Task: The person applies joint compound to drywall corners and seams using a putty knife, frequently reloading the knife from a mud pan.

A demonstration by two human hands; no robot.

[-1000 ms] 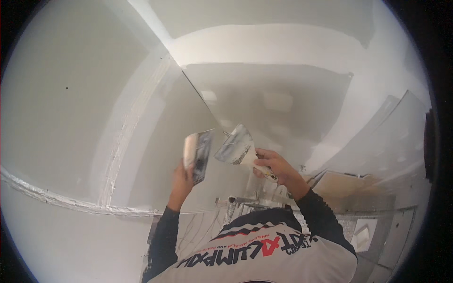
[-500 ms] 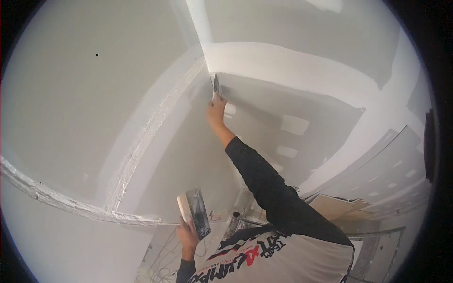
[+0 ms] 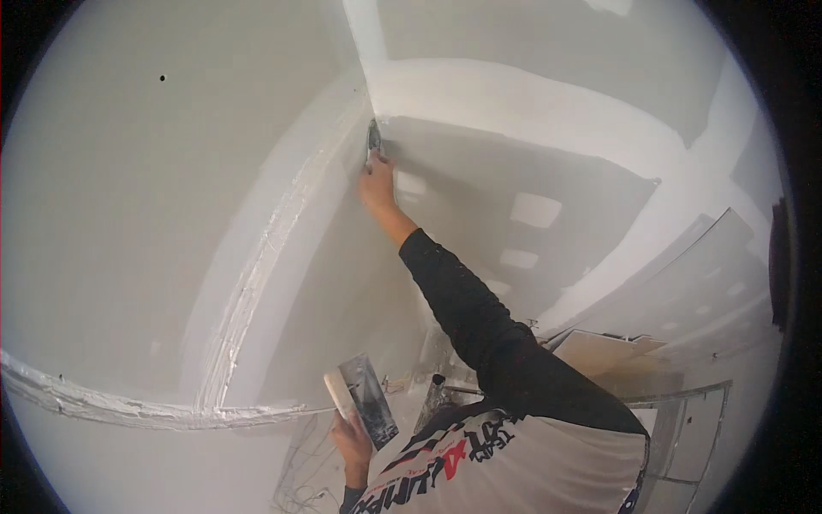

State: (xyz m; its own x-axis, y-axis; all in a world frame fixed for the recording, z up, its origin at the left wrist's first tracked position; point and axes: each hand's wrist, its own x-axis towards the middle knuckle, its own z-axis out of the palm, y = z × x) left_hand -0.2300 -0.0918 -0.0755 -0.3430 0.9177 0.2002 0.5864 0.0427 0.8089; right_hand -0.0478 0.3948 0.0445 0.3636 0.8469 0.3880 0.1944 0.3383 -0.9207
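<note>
Small metal putty knife (image 3: 374, 140) presses into the wall corner just under the white taped ceiling joint (image 3: 514, 94), gripped by the right hand (image 3: 377, 182). Low down, the left hand (image 3: 353, 444) grasps a grey rectangular mud pan (image 3: 370, 401). Stacked drywall sheets (image 3: 608, 347) lean further right.

2 hands show: the right hand (image 3: 377, 184) raised at the wall corner and the left hand (image 3: 351, 441) low near the chest. 1 putty knife (image 3: 374, 140) sits in the right hand, and 1 mud pan (image 3: 364, 401) in the left. 3 pale rectangular patches of compound (image 3: 535, 208) mark the drywall beyond the arm. 1 small dark hole (image 3: 162, 78) dots the ceiling board at upper left. 1 loose sheet of board (image 3: 604, 349) leans at lower right.
</note>
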